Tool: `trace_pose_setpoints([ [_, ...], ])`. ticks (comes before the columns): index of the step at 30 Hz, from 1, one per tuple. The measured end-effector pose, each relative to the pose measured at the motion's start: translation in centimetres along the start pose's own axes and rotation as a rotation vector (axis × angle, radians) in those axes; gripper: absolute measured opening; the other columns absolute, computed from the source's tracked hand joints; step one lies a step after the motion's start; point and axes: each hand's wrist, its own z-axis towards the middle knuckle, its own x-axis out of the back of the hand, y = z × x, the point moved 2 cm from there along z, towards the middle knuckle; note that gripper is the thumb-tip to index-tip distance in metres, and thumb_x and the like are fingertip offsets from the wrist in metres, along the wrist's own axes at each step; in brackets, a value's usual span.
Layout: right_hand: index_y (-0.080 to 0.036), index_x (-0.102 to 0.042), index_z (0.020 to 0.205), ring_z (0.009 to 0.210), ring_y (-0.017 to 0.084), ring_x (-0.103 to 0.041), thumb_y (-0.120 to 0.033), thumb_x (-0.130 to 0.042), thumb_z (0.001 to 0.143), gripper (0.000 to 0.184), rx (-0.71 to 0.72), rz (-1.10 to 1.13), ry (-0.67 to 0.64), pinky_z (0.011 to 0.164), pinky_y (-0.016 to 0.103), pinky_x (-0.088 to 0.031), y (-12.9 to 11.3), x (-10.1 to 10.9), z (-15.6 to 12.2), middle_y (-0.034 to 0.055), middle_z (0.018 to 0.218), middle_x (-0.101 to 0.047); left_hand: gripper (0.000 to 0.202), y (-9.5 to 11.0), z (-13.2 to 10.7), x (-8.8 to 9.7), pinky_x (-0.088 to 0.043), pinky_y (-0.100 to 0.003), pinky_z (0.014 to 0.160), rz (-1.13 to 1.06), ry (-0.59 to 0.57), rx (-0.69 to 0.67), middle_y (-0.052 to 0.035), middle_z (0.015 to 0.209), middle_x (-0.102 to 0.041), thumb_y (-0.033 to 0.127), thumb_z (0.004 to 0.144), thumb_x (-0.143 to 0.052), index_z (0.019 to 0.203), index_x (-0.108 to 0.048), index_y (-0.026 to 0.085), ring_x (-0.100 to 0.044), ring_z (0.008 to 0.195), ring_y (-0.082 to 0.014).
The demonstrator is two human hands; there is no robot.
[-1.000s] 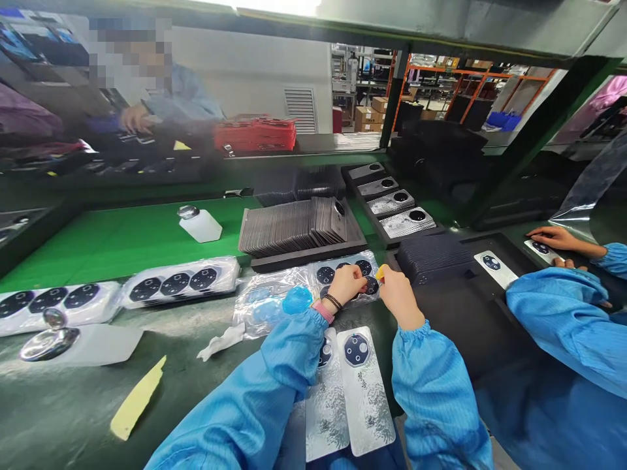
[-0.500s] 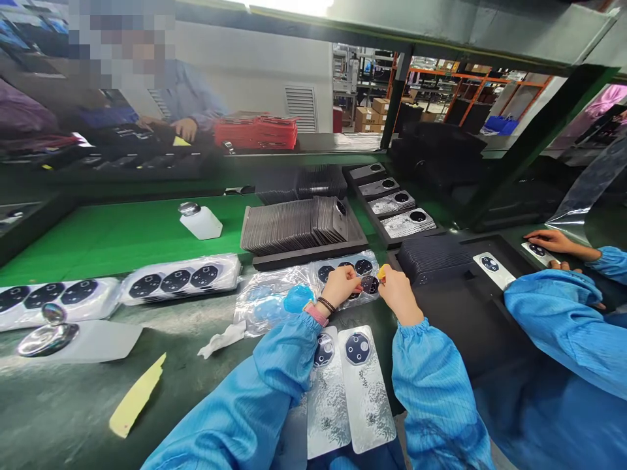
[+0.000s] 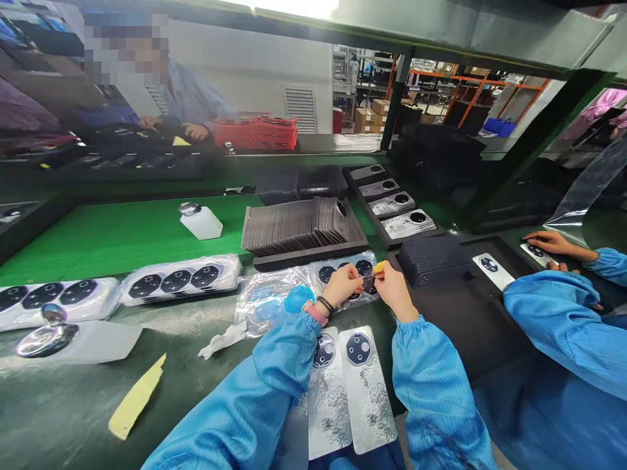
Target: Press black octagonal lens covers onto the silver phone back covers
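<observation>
My left hand (image 3: pixel 343 285) is pinched on the left edge of a small dark film piece (image 3: pixel 368 283). At its other edge my right hand (image 3: pixel 393 287) has its fingers closed, with a bit of yellow (image 3: pixel 379 267) showing at the fingertips; whether that is tape or a finger cover I cannot tell. Beneath both hands lies a clear sheet with round black camera-shaped stickers (image 3: pixel 326 273), partly hidden. Two silver patterned phone back covers (image 3: pixel 369 405) with dark camera circles lie side by side just below, the left one partly under my sleeve.
Left of my hands are a clear bag with blue discs (image 3: pixel 298 299), stacked sticker sheets (image 3: pixel 176 281) and a metal-topped bottle (image 3: pixel 98 341). Behind stand a rack of grey panels (image 3: pixel 294 225) and a tray of covers (image 3: pixel 409 223). A co-worker's sleeve (image 3: pixel 563 320) is close on the right.
My right hand has shifted slightly left and down, its fingers nearer my left hand's. The dark film piece now shows between them, raised off the sheet.
</observation>
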Motion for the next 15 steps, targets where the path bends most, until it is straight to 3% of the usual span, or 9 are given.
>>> trace_pose_setpoints([
  [5, -0.020, -0.055, 0.089, 0.092, 0.016, -0.068, 0.004, -0.046, 0.075, 0.030, 0.006, 0.032, -0.004, 0.080, 0.023, -0.048, 0.1, 0.0, 0.0, 0.0027, 0.094, -0.071, 0.016, 0.7, 1.3, -0.5, -0.056, -0.027, 0.061, 0.063, -0.011, -0.039, -0.0021, 0.089, -0.064, 0.024, 0.091, -0.059, 0.102, -0.059, 0.013, -0.063, 0.070, -0.0123],
  [11, -0.021, -0.053, 0.090, 0.096, 0.018, -0.067, 0.004, -0.044, 0.073, 0.032, -0.003, 0.026, 0.010, 0.080, 0.025, -0.048, 0.3, 0.1, 0.2, 0.0038, 0.096, -0.071, 0.019, 1.7, 2.1, -1.1, -0.055, -0.037, 0.077, 0.265, -0.007, -0.137, -0.0059, 0.105, -0.063, 0.026, 0.090, -0.060, 0.104, -0.060, 0.014, -0.063, 0.090, -0.0184],
  [15, -0.020, -0.053, 0.093, 0.094, 0.020, -0.066, 0.003, -0.044, 0.071, 0.034, -0.013, 0.018, 0.018, 0.077, 0.027, -0.048, 0.4, -0.2, 0.3, 0.0048, 0.094, -0.070, 0.019, 1.7, 2.1, -1.2, -0.055, -0.038, 0.078, 0.350, -0.045, -0.158, -0.0059, 0.104, -0.064, 0.028, 0.090, -0.059, 0.103, -0.061, 0.014, -0.063, 0.089, -0.0183],
])
